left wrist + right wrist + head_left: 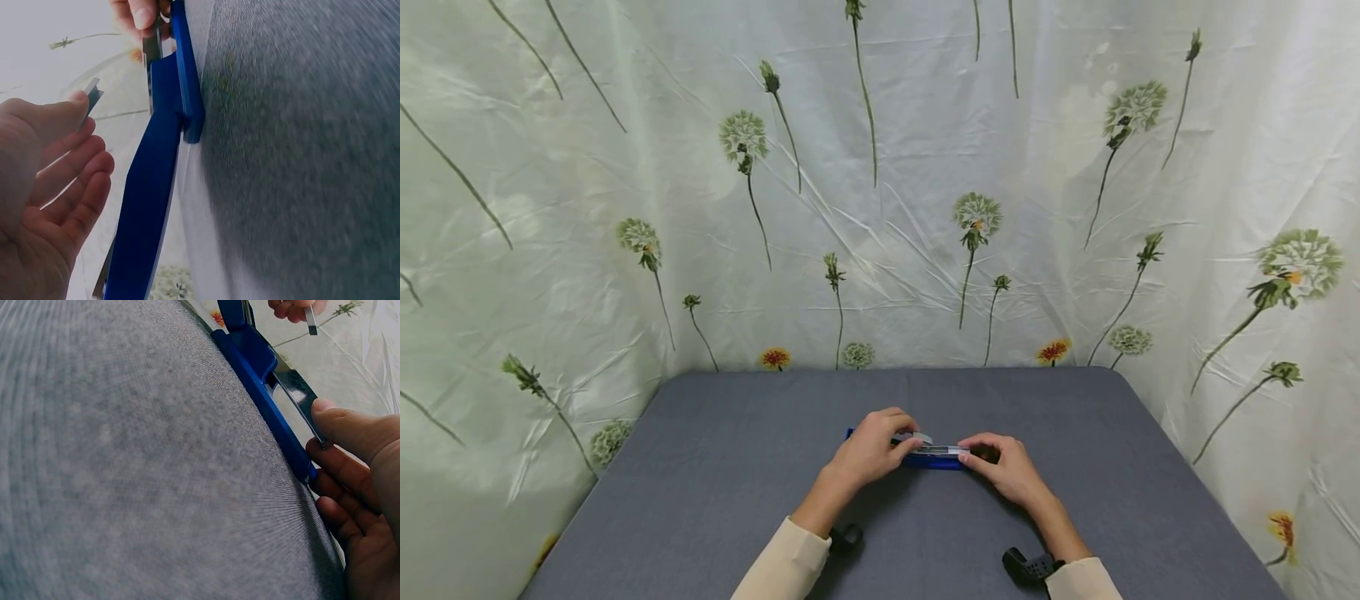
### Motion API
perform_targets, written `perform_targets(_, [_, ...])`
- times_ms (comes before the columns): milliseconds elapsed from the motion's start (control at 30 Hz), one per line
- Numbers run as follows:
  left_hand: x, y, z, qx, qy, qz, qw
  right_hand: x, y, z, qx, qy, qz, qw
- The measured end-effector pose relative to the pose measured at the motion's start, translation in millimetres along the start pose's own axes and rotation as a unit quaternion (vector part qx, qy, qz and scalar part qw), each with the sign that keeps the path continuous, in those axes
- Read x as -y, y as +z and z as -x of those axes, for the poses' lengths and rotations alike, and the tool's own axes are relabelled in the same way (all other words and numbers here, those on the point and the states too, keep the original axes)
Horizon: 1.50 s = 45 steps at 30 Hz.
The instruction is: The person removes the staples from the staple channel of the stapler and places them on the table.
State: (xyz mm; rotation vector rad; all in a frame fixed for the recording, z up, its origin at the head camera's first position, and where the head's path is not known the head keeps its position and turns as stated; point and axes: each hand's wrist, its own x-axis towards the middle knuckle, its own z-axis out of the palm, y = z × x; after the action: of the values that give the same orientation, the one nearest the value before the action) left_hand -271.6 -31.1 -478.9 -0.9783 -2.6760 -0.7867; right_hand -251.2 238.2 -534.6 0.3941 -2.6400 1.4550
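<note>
A blue stapler [934, 463] lies on the grey table with its top cover swung back, as the left wrist view shows with the long blue cover [147, 194]. The metal magazine [299, 390] is exposed above the base. My left hand [868, 450] pinches a short strip of staples [94, 99] between thumb and fingertips, apart from the stapler and above it. At the stapler's front end, my right hand [1009, 473] grips the magazine tip between thumb and index finger. Its other fingers are beside the end of the base [303, 469].
The grey tabletop [737, 467] extends around the hands on all sides. Behind it and at both sides hangs a pale curtain [910, 275] printed with dandelions. A black wrist device [1030, 568] is strapped to the right wrist, with another [847, 537] at the left.
</note>
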Motion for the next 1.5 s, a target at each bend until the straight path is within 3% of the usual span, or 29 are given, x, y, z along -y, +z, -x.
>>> perform_targets(900, [32.9, -43.1, 28.0, -0.088, -0.009, 0.010, 0.9960, -1.6, 1.2, -0.2, -0.014, -0.019, 0.008, 0.9997])
perform_targets(1167, [42.4, -48.0, 41.2, -0.105, -0.011, 0.002, 0.9944, -0.2, 0.2, -0.9, 0.000, 0.009, 0.011, 0.9999])
perform_targets(1500, [58.7, -56.3, 54.6, -0.131, -0.028, -0.002, 0.9910, 2.4, 0.6, 0.1, 0.001, 0.012, 0.012, 0.9999])
